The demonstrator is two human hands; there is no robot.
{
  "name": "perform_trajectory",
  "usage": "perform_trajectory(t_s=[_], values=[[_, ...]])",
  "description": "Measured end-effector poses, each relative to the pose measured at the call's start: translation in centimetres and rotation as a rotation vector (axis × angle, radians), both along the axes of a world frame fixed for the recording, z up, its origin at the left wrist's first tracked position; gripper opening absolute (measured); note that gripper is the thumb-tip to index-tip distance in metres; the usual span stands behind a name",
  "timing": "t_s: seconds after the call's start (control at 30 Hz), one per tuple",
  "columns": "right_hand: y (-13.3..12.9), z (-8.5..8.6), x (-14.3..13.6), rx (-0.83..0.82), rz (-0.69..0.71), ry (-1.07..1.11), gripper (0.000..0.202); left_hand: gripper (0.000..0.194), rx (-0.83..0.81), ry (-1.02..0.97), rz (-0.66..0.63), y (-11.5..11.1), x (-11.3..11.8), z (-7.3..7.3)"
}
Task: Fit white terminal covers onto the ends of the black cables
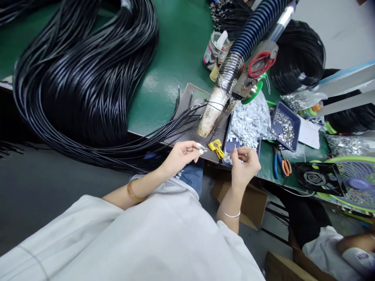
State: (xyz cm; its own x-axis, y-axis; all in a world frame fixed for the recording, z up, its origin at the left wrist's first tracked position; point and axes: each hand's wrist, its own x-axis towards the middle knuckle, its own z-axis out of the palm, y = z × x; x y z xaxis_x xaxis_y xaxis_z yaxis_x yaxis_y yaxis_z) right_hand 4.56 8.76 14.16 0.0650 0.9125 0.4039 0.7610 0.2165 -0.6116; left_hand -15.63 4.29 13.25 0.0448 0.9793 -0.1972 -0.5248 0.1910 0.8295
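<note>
My left hand (pixel 187 153) is closed in a pinch on a small metallic piece (pixel 204 150) at the table's front edge. To its right my right hand (pixel 243 159) is also pinched, with a thin pale sliver showing at its fingertips, too small to name. Between the hands a yellow clip-like tool (pixel 216 148) lies on the brown board (pixel 188 95). Black cables (pixel 172 127) run across the board, their stripped ends below the hose nozzle. Behind my right hand, a bag of small silvery pieces (pixel 252 117) rests in a tray.
A ribbed hose (pixel 254 31) hangs over the board. Thick cable bundles (pixel 88 74) cover the left. Rightward are a blue tray of metal parts (pixel 285 127), orange-handled pliers (pixel 286 167), a black fan (pixel 319 177) and a green fan (pixel 359 183). Another person (pixel 331 249) sits at lower right.
</note>
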Motion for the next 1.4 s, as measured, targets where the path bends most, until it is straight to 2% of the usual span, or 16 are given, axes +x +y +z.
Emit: perform_trajectory(t_s=[0.07, 0.13, 0.27, 0.33, 0.63, 0.7, 0.83, 0.9, 1.0, 1.17, 1.33, 1.4], values=[[-1.4, 0.4, -1.4, 0.087, 0.012, 0.247, 0.019, 0.016, 0.01, -0.004, -0.03, 0.0, 0.1, 0.1], [-2.5, 0.7, -2.9, 0.08, 0.09, 0.411, 0.013, 0.017, 0.022, 0.01, -0.054, 0.0, 0.1, 0.2], [-3.3, 0.5, -4.6, -0.122, 0.311, 0.556, 0.006, 0.023, 0.058, 0.054, -0.083, 0.0, 0.2, 0.4], [-3.2, 0.1, -4.8, -0.189, 0.357, 0.628, 0.003, 0.025, 0.072, 0.067, -0.099, -0.1, 0.2, 0.5], [-3.1, -0.2, -4.5, -0.238, 0.389, 0.707, 0.004, 0.03, 0.08, 0.118, -0.155, 0.0, 0.3, 0.8], [-2.9, -0.4, -4.4, -0.283, 0.402, 0.755, 0.002, 0.03, 0.092, 0.114, -0.169, 0.0, 0.0, 0.7], [-2.3, -1.0, -4.1, -0.423, 0.497, 0.803, 0.013, 0.028, 0.124, 0.153, -0.256, 0.2, -0.7, 0.4], [-2.3, -1.1, -4.1, -0.386, 0.466, 0.777, 0.012, 0.026, 0.119, 0.169, -0.249, 0.4, -0.9, 0.4], [-2.7, -0.9, -4.3, -0.285, 0.368, 0.683, 0.008, 0.025, 0.115, 0.168, -0.165, 0.5, -0.8, 0.6], [-3.4, -0.5, -4.6, -0.257, 0.367, 0.597, 0.007, 0.015, 0.146, 0.272, -0.094, 0.1, -0.3, 0.6], [-2.7, -0.6, -4.4, -0.327, 0.409, 0.706, 0.016, 0.013, 0.13, 0.247, -0.113, 0.0, -0.1, 0.5], [-2.5, -0.4, -4.4, -0.283, 0.339, 0.77, 0.016, 0.012, 0.102, 0.236, -0.08, 0.2, -0.1, 0.5]])
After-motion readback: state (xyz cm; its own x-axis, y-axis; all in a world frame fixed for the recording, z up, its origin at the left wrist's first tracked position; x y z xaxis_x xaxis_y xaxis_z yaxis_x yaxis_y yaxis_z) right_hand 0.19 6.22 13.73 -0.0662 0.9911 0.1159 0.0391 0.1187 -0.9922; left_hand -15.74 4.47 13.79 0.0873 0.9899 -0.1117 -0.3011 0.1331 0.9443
